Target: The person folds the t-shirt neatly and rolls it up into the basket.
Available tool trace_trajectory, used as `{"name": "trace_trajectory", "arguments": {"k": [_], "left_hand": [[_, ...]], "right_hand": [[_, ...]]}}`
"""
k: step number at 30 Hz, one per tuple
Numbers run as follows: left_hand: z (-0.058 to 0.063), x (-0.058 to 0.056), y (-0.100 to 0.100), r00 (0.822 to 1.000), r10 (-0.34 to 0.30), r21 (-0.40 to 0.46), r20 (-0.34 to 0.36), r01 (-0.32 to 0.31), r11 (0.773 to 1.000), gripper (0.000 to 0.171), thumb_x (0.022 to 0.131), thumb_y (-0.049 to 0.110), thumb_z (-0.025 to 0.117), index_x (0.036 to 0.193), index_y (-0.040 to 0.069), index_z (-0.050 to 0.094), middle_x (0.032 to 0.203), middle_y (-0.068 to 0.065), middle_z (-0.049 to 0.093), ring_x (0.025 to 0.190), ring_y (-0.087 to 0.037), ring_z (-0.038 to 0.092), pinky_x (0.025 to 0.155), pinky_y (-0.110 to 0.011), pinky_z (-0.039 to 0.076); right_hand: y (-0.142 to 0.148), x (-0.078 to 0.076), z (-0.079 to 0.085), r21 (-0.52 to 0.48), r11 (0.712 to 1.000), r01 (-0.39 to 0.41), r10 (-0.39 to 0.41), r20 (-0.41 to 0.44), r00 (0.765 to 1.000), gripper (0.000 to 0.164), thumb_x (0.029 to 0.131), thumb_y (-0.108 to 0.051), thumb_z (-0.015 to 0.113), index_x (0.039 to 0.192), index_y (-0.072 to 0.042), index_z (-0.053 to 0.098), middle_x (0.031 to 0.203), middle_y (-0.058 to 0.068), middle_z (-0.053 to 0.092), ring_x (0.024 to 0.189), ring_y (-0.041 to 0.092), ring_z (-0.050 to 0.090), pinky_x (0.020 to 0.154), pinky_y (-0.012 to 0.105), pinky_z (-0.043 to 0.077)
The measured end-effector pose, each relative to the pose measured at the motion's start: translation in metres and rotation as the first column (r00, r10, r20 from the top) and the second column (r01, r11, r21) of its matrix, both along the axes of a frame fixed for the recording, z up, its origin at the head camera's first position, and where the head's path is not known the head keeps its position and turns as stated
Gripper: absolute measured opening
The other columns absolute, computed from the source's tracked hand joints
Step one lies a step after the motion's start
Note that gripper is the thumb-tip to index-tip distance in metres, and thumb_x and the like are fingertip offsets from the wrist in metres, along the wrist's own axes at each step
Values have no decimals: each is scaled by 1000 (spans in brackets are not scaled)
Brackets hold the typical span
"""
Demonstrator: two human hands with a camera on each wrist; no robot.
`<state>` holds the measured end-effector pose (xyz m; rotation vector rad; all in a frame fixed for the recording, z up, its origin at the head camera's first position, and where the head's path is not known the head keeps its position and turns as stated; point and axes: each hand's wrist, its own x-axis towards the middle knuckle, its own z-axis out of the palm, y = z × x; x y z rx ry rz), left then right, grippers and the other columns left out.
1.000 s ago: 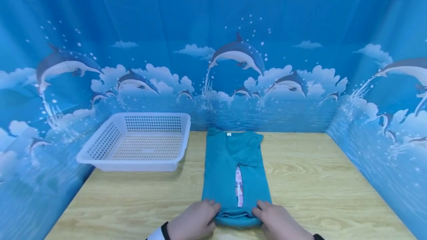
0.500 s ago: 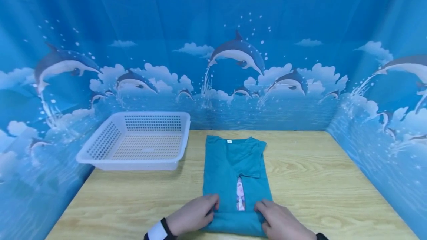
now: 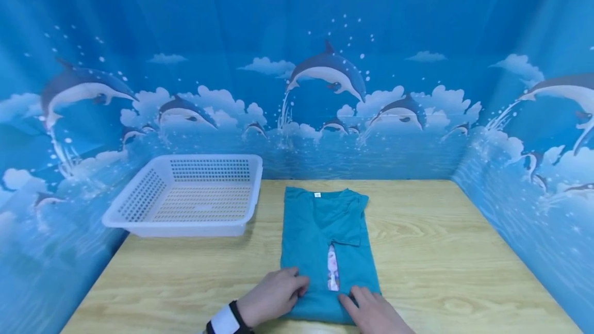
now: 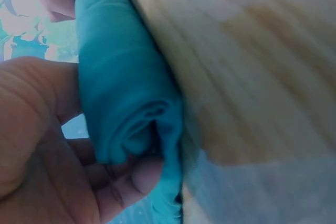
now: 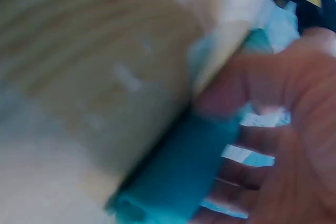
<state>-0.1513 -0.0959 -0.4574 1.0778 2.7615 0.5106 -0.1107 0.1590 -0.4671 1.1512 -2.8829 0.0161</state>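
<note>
A teal shirt (image 3: 301, 236) with a V neck and a small white label lies folded into a long panel, its near end rolled up. Through a slit in its middle shows a pale printed strip (image 3: 332, 269). My left hand (image 3: 274, 295) holds the roll's left end; in the left wrist view the thumb and fingers (image 4: 144, 174) are on opposite sides of the teal roll (image 4: 121, 61), whose layers show at the end. Farther right along the roll, my right hand (image 3: 373, 313) grips it, thumb on one side and fingers behind, blurred in the right wrist view.
A white plastic basket (image 3: 174, 228) with slotted walls stands at the back left of the wood-grain table (image 3: 441, 251). Blue dolphin-print curtains (image 3: 223, 24) enclose the back and sides. A white-faced band (image 3: 227, 318) is on the left wrist.
The shirt slid toward me, then stopped, and its near roll spread wider and flatter. My right hand has moved left along the roll; the left hand has shifted only slightly.
</note>
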Motion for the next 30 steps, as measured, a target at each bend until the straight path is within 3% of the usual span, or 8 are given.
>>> {"name": "trace_trajectory", "arguments": {"k": [4,7,11,16,19,24,27,30], "left_hand": [[5,3,0,999,40,-54,-20,-41,998,9,88,15,63,88,23,61,79,12,48,68,-1,42,57,-17,40],[11,10,1,993,26,-82,-116,-35,996,9,89,19,62,98,21,63,87,8,53,77,-3,46,66,-21,45],[19,21,4,951,-59,-89,-302,33,996,22,88,20,63,110,17,62,101,2,56,92,-10,52,80,-26,49],[21,27,9,916,-129,-145,-379,79,986,40,86,21,65,124,21,56,121,-3,56,111,-17,51,93,-33,47],[16,28,11,929,-147,-198,-340,82,977,53,86,25,67,136,23,49,137,-8,49,125,-23,47,100,-40,45],[5,26,12,971,-118,-253,-208,63,965,70,87,29,66,148,27,32,154,-11,30,139,-37,32,101,-59,38],[-1,23,15,992,-59,-244,-114,29,969,72,88,28,63,150,29,27,158,-7,22,142,-40,23,101,-68,31],[-5,18,18,996,-11,-259,-88,-12,966,70,91,24,59,151,31,24,159,-4,19,143,-40,19,102,-69,27]], "right_hand": [[-9,-4,2,21,999,48,-49,75,996,73,81,-77,41,112,-13,56,91,-1,49,76,11,43,57,28,43],[-14,-11,5,1,998,58,-58,103,993,43,87,-48,62,109,-12,58,87,-1,51,72,10,45,54,26,41],[-18,-27,6,-52,996,73,-69,76,995,28,79,-6,69,107,-10,64,84,0,58,72,10,54,56,27,46],[-21,-51,2,-149,976,160,-131,186,974,14,74,0,62,78,-13,63,63,-5,50,54,6,46,45,23,38],[-23,-61,-1,-179,951,251,-193,289,938,17,74,-1,59,65,-15,56,56,-7,42,48,6,39,42,22,32],[-27,-68,-3,-193,925,327,-262,300,917,16,71,-2,57,62,-14,54,56,-5,41,48,10,37,42,25,31],[-29,-68,-2,-188,916,354,-289,302,908,9,70,-1,58,72,-10,60,59,-2,46,51,13,42,44,28,34],[-28,-66,-2,-168,926,337,-301,206,931,21,70,-3,62,91,-4,65,70,3,53,61,17,50,50,33,42]]}}
